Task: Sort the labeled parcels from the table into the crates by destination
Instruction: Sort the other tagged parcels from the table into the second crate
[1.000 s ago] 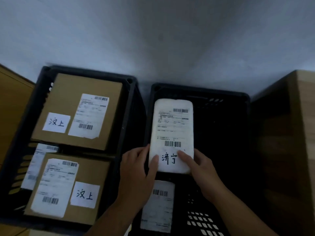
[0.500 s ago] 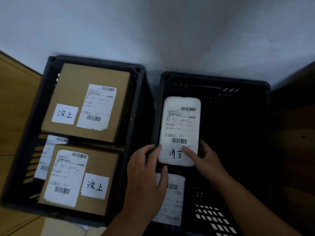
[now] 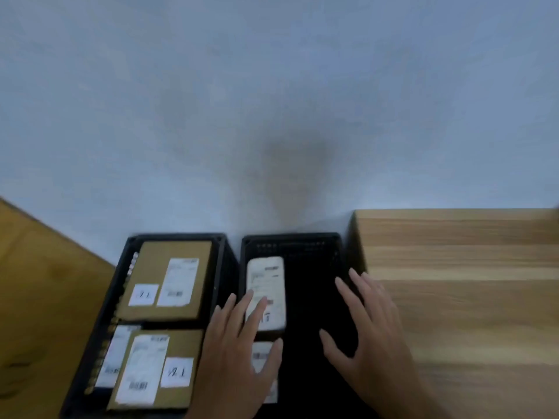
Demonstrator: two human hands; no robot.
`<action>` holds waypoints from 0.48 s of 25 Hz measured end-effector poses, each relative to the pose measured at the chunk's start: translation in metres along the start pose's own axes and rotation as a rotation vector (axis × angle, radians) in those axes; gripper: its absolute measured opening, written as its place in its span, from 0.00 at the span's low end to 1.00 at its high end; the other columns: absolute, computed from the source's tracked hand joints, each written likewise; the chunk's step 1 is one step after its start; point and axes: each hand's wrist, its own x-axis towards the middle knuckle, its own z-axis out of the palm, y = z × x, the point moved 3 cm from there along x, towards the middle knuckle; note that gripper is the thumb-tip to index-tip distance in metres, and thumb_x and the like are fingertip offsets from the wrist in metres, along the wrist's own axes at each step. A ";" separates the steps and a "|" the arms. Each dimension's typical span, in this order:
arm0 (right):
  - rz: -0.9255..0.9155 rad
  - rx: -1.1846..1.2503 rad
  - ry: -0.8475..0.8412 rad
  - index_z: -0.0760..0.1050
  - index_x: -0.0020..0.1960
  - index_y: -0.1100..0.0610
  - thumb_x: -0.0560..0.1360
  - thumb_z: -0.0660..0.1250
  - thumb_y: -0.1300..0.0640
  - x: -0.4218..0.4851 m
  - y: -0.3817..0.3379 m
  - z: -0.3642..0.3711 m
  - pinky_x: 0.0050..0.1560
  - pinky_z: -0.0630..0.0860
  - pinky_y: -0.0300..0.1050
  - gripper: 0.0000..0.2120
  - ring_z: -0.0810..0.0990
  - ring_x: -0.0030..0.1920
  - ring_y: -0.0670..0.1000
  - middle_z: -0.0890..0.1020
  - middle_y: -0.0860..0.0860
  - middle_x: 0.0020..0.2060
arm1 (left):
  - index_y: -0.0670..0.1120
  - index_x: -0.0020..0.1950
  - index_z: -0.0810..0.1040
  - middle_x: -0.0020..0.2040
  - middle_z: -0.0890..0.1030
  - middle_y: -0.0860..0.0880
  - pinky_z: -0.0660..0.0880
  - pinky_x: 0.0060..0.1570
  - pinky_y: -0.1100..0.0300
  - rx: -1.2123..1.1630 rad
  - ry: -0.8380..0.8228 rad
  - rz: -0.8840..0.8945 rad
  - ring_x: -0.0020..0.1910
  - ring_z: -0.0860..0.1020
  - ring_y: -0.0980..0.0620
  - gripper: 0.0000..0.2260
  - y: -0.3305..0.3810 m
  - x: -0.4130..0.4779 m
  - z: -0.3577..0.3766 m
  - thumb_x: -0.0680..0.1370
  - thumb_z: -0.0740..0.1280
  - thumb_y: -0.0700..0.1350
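Note:
Two black crates stand side by side against the wall. The left crate holds two brown cardboard boxes with white labels and a white parcel under them. In the right crate lies a white padded parcel with a printed label, and another white parcel lies below it. My left hand hovers with fingers spread over the near end of the white parcel, holding nothing. My right hand is spread open above the right side of that crate, empty.
A wooden table stands right of the crates, its edge beside my right hand. A wooden surface lies to the left. A pale wall fills the upper view. The picture is motion-blurred.
Both hands have let go of the white parcel, which now lies in the right crate. My right hand has moved right toward the table. The camera has tilted up.

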 end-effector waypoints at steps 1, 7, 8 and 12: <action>-0.019 -0.045 0.033 0.71 0.75 0.55 0.68 0.75 0.44 -0.015 -0.003 -0.022 0.73 0.67 0.65 0.38 0.64 0.78 0.56 0.68 0.53 0.77 | 0.64 0.77 0.58 0.79 0.55 0.64 0.50 0.78 0.52 0.001 0.026 0.058 0.80 0.51 0.57 0.28 0.022 -0.002 -0.009 0.77 0.58 0.66; 0.174 -0.240 0.182 0.76 0.70 0.56 0.63 0.78 0.47 -0.125 0.014 -0.122 0.63 0.77 0.62 0.37 0.74 0.71 0.57 0.74 0.54 0.73 | 0.60 0.79 0.55 0.78 0.52 0.64 0.42 0.79 0.56 -0.044 -0.075 0.357 0.80 0.47 0.59 0.33 0.149 -0.025 0.005 0.76 0.51 0.69; 0.209 -0.274 0.211 0.77 0.69 0.56 0.62 0.78 0.47 -0.144 0.020 -0.138 0.62 0.78 0.61 0.37 0.75 0.70 0.58 0.74 0.54 0.72 | 0.61 0.80 0.53 0.78 0.50 0.65 0.41 0.79 0.56 -0.027 -0.092 0.418 0.80 0.46 0.58 0.33 0.173 -0.030 0.011 0.77 0.52 0.69; 0.355 -0.328 0.350 0.77 0.69 0.56 0.66 0.76 0.46 -0.211 0.051 -0.198 0.63 0.78 0.59 0.33 0.75 0.71 0.57 0.75 0.54 0.71 | 0.56 0.79 0.60 0.78 0.60 0.61 0.49 0.79 0.53 0.005 -0.171 0.639 0.79 0.57 0.53 0.34 0.271 -0.055 0.036 0.75 0.54 0.68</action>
